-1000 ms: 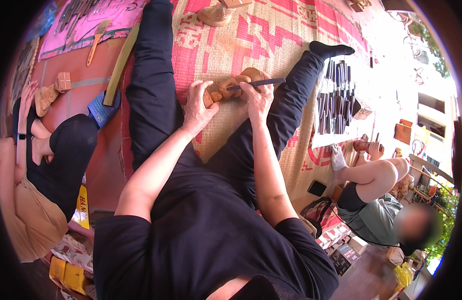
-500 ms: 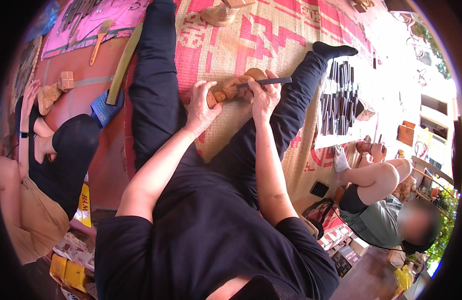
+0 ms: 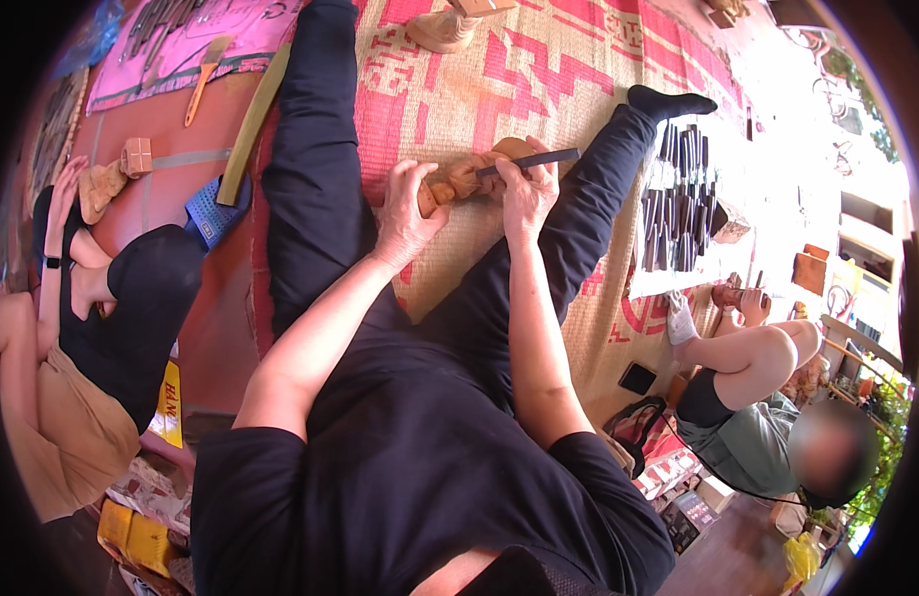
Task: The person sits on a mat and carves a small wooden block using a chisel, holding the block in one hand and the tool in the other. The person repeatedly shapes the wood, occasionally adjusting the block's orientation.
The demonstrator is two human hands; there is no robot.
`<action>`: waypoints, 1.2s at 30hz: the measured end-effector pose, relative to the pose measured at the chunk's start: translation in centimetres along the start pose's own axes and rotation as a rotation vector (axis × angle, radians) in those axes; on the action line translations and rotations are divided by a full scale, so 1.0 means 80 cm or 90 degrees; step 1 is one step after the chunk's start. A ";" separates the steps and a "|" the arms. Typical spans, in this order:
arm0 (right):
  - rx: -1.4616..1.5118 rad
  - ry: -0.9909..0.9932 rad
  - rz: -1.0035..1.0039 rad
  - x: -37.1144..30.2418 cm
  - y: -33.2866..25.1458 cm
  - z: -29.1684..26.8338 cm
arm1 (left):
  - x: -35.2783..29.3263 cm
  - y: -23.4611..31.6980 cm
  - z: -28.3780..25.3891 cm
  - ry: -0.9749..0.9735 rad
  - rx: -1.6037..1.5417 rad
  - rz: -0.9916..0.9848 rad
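Note:
A reddish-brown wood carving [image 3: 463, 177] with a rounded, figure-like shape lies across the mat between my spread legs. My left hand [image 3: 408, 214] is closed around its left end, thumb toward me and fingers on the far side. Pinched in my right hand [image 3: 527, 199] is a dark, flat carving chisel [image 3: 551, 157]. Its shaft slants up to the right, and its other end rests at the middle of the carving. The right fingers partly cover the carving's right end, and the cutting edge is too small to make out.
A patterned straw mat [image 3: 410, 109] lies beneath me. Several dark chisels [image 3: 678, 199] are laid out at right, near a seated person [image 3: 748, 363] working wood. Another person [image 3: 82, 387] sits at left beside a wood piece [image 3: 102, 187]. A carved base [image 3: 445, 32] stands ahead; a brush [image 3: 199, 91] lies front left.
The chisel's shaft has tilted slightly and its tip has shifted a little along the carving. Both hands keep their hold. The whole view has shifted slightly.

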State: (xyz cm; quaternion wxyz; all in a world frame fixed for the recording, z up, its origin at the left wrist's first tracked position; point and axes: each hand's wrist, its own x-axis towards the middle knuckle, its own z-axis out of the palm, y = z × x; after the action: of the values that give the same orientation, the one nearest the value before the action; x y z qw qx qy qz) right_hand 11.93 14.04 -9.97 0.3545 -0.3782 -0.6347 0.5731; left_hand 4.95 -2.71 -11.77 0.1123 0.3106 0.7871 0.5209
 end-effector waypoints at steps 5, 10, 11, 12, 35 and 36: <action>-0.103 -0.080 -0.055 -0.006 -0.017 0.000 | 0.000 -0.002 -0.002 0.010 0.013 -0.005; -0.012 -0.026 -0.012 0.003 -0.005 -0.007 | 0.001 0.000 0.000 -0.003 0.004 -0.009; 0.041 -0.024 0.006 0.001 -0.007 -0.001 | 0.001 0.002 0.001 -0.003 0.007 -0.006; 0.055 -0.023 0.015 -0.003 -0.010 0.004 | 0.001 0.002 -0.001 -0.006 0.002 -0.019; 0.062 -0.085 0.027 0.013 -0.003 -0.006 | 0.003 0.002 0.000 -0.001 0.005 -0.024; 0.071 -0.082 0.022 0.013 -0.001 -0.005 | 0.003 0.001 0.000 -0.002 0.012 -0.017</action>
State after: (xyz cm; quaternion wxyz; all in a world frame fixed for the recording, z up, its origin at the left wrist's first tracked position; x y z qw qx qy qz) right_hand 11.81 15.12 -9.87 0.3233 -0.3315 -0.6167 0.6366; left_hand 4.84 -2.54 -11.69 0.1174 0.3015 0.7961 0.5114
